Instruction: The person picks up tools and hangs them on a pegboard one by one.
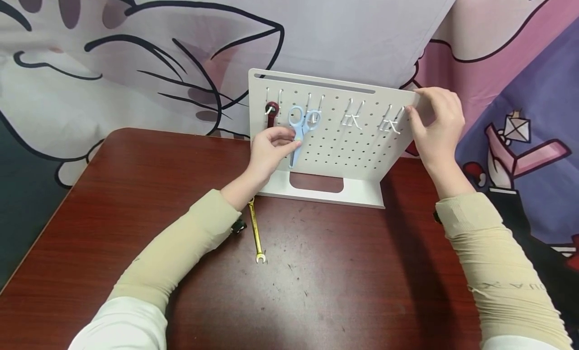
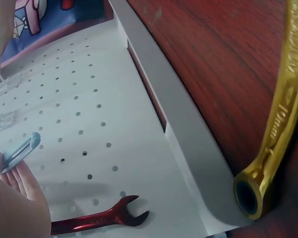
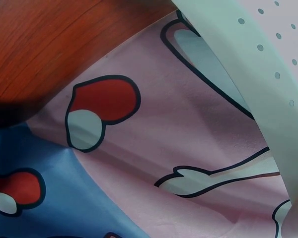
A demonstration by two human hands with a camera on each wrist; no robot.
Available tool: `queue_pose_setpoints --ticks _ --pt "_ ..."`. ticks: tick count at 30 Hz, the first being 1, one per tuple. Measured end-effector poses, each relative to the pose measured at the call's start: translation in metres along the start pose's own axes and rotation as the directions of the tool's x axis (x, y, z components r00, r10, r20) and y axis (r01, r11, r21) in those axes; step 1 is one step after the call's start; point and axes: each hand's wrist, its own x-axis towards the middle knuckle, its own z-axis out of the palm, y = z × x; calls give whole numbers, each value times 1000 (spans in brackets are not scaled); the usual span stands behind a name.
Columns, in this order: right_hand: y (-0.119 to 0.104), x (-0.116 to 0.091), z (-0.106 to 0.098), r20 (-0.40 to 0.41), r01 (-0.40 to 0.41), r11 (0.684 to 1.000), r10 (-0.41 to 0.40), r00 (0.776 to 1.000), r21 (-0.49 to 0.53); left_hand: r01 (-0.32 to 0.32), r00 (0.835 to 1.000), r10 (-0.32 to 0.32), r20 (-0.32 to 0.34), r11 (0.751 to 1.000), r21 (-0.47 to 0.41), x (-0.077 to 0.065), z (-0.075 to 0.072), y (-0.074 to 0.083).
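Note:
My left hand (image 1: 270, 150) pinches light blue scissors (image 1: 303, 130) between thumb and fingers, in front of the white pegboard (image 1: 336, 151). The scissors' handle loops point up and overlap the second hook from the left in the head view; the blades point down. A dark red wrench (image 1: 271, 116) hangs from the leftmost hook, and its open end (image 2: 131, 210) shows in the left wrist view. My right hand (image 1: 438, 122) grips the pegboard's upper right corner, thumb on the front face. Below my left wrist, a yellow combination wrench (image 1: 256, 230) lies on the table.
Two white wire hooks, one mid-right (image 1: 352, 114) and one far right (image 1: 390, 120), hold nothing. The pegboard's base (image 1: 316, 195) stands on the brown table (image 1: 325, 269). Behind it hangs a cartoon-printed cloth (image 1: 344, 33).

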Motion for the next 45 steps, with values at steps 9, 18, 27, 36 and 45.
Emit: queue_pose_setpoints --ticks 9,18,27,36,45 --pt "-1 -1 0 0 -1 1000 1 1000 6 5 997 2 -78 996 89 3 9 -6" --pt "0 -2 1 -1 -4 1000 4 1000 9 -36 990 58 -131 986 163 3 19 -9" --pt "2 -4 2 -1 -2 1000 2 1000 6 -31 993 49 -107 986 161 0 16 -12" --pt "-1 -2 2 -13 -2 1000 2 1000 13 -39 999 45 -25 976 213 -10 -6 -14" --pt "-2 -1 0 -3 -10 1000 10 1000 -4 -44 994 -1 105 906 421 -24 -47 -7"
